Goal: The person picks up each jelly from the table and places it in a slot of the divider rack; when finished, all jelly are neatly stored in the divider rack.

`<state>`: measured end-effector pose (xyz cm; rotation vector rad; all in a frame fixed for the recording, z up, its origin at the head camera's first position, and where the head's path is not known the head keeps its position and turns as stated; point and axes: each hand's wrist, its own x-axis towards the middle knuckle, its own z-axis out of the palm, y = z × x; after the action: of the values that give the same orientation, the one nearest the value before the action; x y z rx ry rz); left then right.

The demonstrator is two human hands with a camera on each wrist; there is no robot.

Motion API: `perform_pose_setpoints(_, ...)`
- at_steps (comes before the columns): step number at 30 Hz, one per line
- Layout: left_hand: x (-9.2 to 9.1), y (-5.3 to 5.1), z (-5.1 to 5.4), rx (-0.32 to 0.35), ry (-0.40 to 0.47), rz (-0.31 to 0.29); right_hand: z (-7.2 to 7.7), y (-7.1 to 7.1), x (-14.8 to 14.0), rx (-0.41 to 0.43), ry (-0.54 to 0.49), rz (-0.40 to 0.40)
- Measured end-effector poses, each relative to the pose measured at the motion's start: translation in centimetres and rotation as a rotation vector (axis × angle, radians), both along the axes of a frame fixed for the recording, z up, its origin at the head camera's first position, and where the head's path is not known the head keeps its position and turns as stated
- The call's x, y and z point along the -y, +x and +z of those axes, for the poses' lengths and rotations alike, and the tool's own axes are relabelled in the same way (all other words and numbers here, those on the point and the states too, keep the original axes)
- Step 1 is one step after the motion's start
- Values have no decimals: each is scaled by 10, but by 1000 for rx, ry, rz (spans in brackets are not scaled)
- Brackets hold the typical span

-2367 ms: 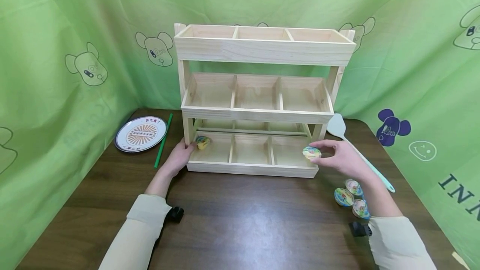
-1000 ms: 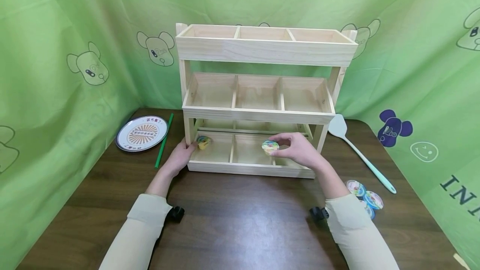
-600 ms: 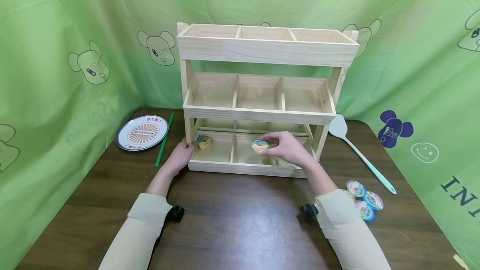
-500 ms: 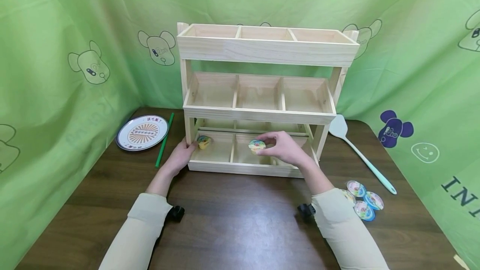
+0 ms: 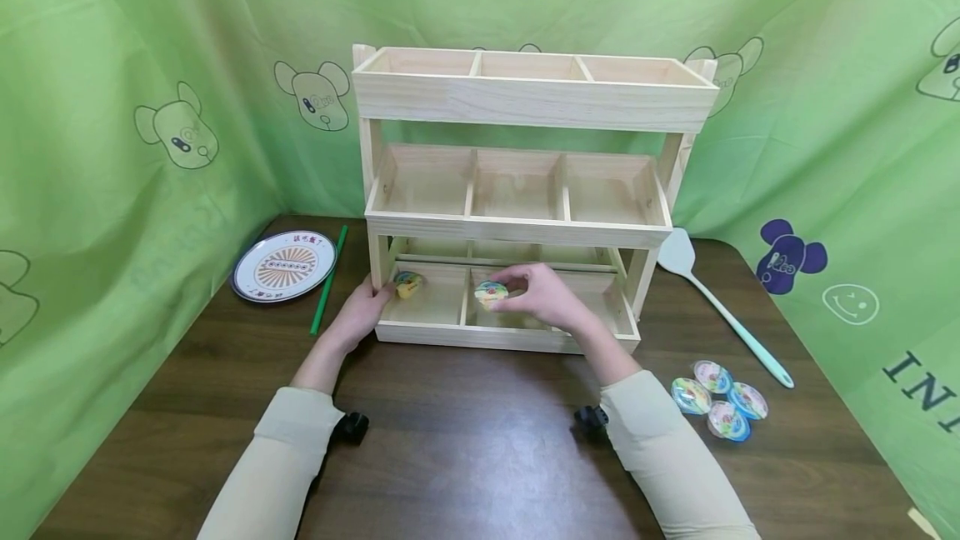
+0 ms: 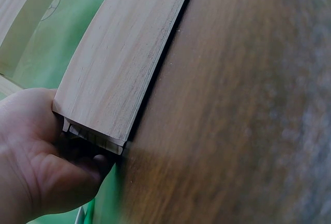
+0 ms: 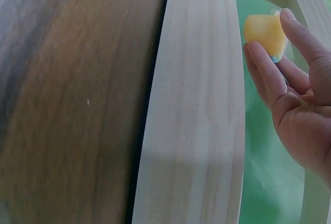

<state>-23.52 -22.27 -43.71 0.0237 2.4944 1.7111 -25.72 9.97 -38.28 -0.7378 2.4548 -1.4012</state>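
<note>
Well, R grip [image 5: 543, 297] pinching rd. plastic cup [image 5: 490, 295], L grip [image 5: 363, 310] holding grainy wd. rack [image 5: 534, 101]

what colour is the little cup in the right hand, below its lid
The little cup is yellow-orange there, seen best in the right wrist view.

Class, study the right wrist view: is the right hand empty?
No, the right hand pinches a small yellow cup.

There is reaching room in front, between the rectangular pale-wood middle tray [image 5: 517, 228] and rectangular pale-wood bottom tray [image 5: 480, 335]; 1 thin pale-wood divider [image 5: 465, 298] blocks low leftward passage from the central compartment [image 5: 501, 321].
</note>
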Motion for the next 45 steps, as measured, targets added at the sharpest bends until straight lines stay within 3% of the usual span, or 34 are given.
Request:
perform_pose_setpoints(17,0,-1,0,-10,5,-11,-3,2,36,-7,7,38)
perform_pose_setpoints(45,1,-1,-2,-47,-2,4,-12,-9,77,13,72,16)
